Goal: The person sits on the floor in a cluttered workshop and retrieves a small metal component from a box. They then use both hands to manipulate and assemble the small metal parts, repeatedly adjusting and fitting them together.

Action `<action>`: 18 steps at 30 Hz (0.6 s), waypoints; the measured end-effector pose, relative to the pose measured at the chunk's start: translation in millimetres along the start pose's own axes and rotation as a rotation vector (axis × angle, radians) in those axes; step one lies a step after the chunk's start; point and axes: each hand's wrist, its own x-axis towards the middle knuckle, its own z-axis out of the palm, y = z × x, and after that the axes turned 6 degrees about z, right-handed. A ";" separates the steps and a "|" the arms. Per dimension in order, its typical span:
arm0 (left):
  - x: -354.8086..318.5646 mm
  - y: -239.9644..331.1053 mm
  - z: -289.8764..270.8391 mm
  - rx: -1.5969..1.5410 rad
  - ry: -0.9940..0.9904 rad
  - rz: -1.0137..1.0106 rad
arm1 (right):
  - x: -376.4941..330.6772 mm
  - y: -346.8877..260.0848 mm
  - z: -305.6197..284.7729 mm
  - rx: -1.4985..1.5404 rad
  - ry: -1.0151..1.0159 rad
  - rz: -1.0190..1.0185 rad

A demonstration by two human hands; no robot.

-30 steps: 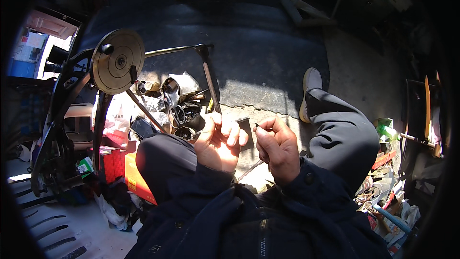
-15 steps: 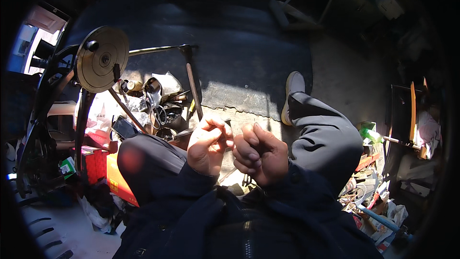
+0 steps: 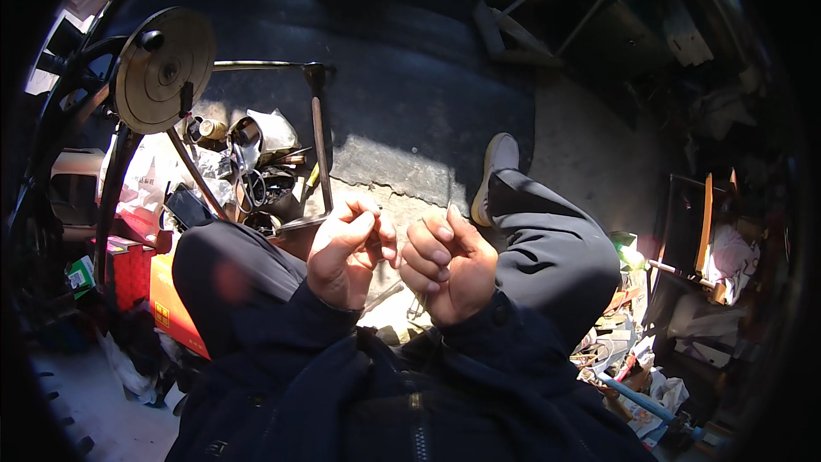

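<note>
Over the gap between my knees, my left hand [image 3: 344,255] is closed in a pinch, thumb against the bent index finger. A tiny dark bit shows at those fingertips, too small to name. Close beside it, almost touching, my right hand [image 3: 455,267] is closed, its fingers curled in and its thumb laid along the index finger. Whatever lies inside the right hand is hidden. Dark sleeves cover both wrists. Pale sunlit material [image 3: 393,312] shows beneath the hands.
At the left stands a black metal machine with a round pale wheel [image 3: 166,70] and a crank rod. Tools, bags and a phone-like dark slab [image 3: 188,207] lie below it. Red [image 3: 128,274] and orange boxes [image 3: 175,304] sit by my left knee; mixed scraps [image 3: 624,338] lie by my right.
The view has shifted, so the surroundings sit further left in it. My hands stay close together and closed, and a dark bit now shows at my left fingertips.
</note>
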 end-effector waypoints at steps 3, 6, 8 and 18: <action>0.5 -0.7 1.0 0.020 0.003 -0.029 | -0.8 -1.4 -0.5 -0.033 0.016 -0.018; 1.0 -1.3 2.1 0.049 0.008 -0.075 | -1.9 -1.6 0.8 -0.082 0.024 -0.051; 0.8 -1.8 1.9 0.035 0.014 -0.088 | -2.3 -1.9 1.7 -0.138 0.039 -0.071; 1.7 -3.4 -4.4 -0.043 -0.027 -0.133 | 2.4 -3.3 -1.8 -0.121 0.039 -0.106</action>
